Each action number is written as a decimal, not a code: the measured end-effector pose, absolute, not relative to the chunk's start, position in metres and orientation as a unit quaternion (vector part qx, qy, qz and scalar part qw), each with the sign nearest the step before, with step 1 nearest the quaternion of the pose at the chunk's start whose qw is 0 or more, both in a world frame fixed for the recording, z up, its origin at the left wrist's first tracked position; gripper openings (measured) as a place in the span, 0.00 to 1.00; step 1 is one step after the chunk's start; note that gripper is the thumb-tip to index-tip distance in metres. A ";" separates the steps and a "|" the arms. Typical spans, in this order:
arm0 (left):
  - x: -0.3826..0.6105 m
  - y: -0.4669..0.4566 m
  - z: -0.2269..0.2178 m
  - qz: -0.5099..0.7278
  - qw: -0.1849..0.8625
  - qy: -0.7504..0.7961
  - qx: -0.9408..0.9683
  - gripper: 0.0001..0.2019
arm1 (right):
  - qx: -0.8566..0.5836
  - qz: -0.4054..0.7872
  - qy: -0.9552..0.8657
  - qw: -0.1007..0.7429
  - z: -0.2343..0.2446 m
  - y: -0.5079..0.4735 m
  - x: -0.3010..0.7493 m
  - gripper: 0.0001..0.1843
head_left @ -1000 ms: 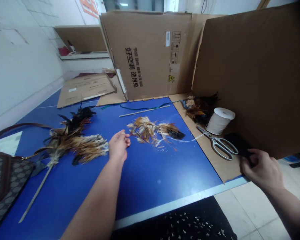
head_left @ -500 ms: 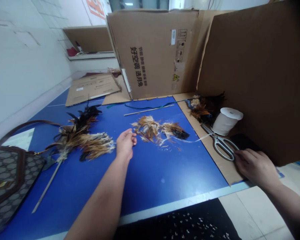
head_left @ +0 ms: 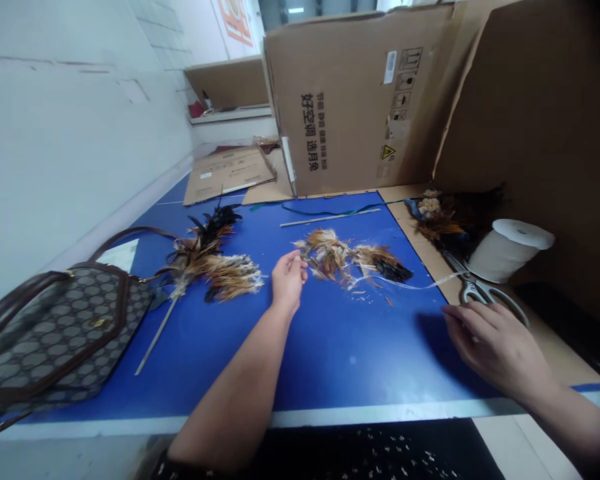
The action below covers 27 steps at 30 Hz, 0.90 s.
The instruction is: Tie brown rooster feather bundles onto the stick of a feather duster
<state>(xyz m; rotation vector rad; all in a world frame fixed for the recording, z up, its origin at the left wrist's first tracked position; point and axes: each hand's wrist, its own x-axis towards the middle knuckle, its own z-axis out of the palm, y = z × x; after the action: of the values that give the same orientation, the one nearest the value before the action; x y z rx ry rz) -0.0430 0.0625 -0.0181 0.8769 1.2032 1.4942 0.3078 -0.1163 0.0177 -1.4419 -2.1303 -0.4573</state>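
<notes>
My left hand [head_left: 289, 279] rests on the blue table [head_left: 325, 347], fingers curled loosely, just left of a loose pile of brown and black feathers [head_left: 353, 259]. Nothing shows in it. My right hand [head_left: 495, 343] hovers over the table near its right edge, fingers spread, holding nothing. Its fingertips are close to the handles of the steel scissors [head_left: 480, 291]. A thin white string [head_left: 420, 285] runs from the feather pile toward a white spool [head_left: 510, 250].
A feather duster on a stick [head_left: 205, 270] lies left of my left hand. A patterned handbag [head_left: 50, 333] sits at the left edge. Cardboard sheets [head_left: 360, 107] stand behind and to the right, with more feathers [head_left: 445, 217] at their foot.
My right hand left the dark thing at the right edge and came left over the blue table beside the scissors. The view swung left. My left hand stayed by the feathers.
</notes>
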 end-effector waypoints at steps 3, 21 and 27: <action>-0.040 0.059 -0.018 0.621 0.476 0.489 0.385 0.17 | -0.490 -0.128 -0.826 0.249 0.030 -0.091 0.269 0.06; -0.034 0.054 -0.034 0.568 0.399 0.442 0.569 0.16 | -0.581 0.005 -0.783 0.223 0.009 0.012 0.250 0.12; -0.036 0.056 -0.034 0.571 0.403 0.442 0.562 0.15 | -0.706 -0.018 -0.647 0.288 0.047 0.038 0.292 0.15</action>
<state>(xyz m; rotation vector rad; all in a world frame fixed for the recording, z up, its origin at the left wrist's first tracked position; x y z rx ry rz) -0.0363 0.0556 -0.0340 1.4203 1.1164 1.4416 0.2915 0.0378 0.0465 -1.8848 -1.7278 -0.0480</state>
